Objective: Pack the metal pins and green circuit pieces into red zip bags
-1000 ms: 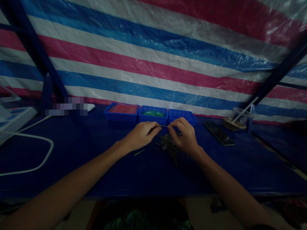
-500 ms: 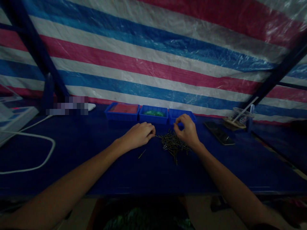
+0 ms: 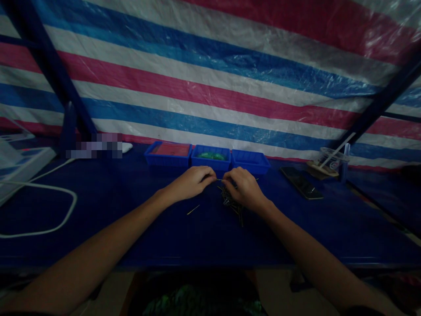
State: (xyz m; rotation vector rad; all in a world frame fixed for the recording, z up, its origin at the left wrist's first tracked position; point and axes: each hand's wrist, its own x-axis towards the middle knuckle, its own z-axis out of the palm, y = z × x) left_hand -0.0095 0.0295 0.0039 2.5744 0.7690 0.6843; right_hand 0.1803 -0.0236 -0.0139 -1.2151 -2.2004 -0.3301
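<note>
Over the blue table, my left hand point(image 3: 192, 182) pinches one end of a thin metal rod point(image 3: 219, 179). My right hand point(image 3: 245, 188) has its fingertips closed at the rod's other end. Below and partly behind the right hand lies a pile of similar thin rods point(image 3: 233, 205), brassy and dark; the hand hides much of it. A single rod point(image 3: 193, 210) lies apart on the table, just in front of my left hand. The rods are too small and dim for me to tell their exact kind.
Behind my hands stand three blue bins: one with a reddish-pink item point(image 3: 173, 149), one with green pieces point(image 3: 211, 156), and a third bin point(image 3: 250, 164). A phone point(image 3: 301, 182) lies at the right near a plastic cup point(image 3: 330, 158). A white cable point(image 3: 74, 197) loops at left.
My right hand has moved left, from above the pile to the rod at my left fingertips. My left hand has shifted slightly right and up.
</note>
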